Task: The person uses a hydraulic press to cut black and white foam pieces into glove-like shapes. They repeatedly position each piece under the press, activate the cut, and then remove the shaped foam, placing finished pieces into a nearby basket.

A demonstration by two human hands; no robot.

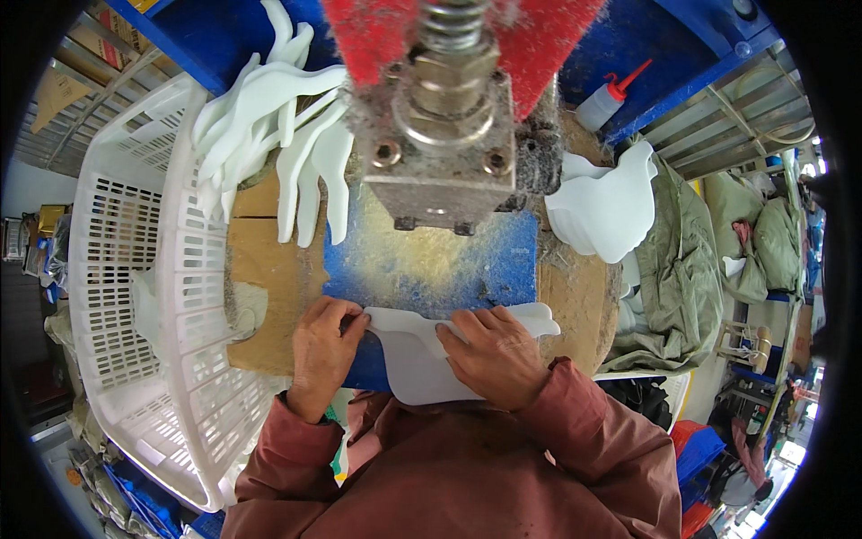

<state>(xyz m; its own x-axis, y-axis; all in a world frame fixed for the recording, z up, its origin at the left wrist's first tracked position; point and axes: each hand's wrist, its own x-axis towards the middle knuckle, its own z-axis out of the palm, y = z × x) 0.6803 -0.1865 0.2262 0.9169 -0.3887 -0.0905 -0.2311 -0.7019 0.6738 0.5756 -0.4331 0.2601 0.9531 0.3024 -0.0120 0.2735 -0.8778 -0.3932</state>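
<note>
At the near edge of the blue work pad [368, 359] lies a flat white foam-like piece [415, 368] with a rounded lower edge. Along its top runs a narrow, curved white strip [395, 320]; whether the two are joined, I cannot tell. My left hand [325, 349] pinches the strip's left end between thumb and fingers. Farther right, my right hand [496, 356] curls over the top of the white piece, its thumb on the near face. Above the pad hangs a metal press head [440, 171], fixed to a red frame [557, 45], apart from both hands.
Curved white strips [269, 108] are heaped at the far left, beside a white slotted plastic basket [193, 296]. Stacked white shapes [603, 211] sit right of the press, near a grey-green cloth [675, 269]. A red-tipped bottle [600, 106] stands behind them. Pale dust covers the pad's middle.
</note>
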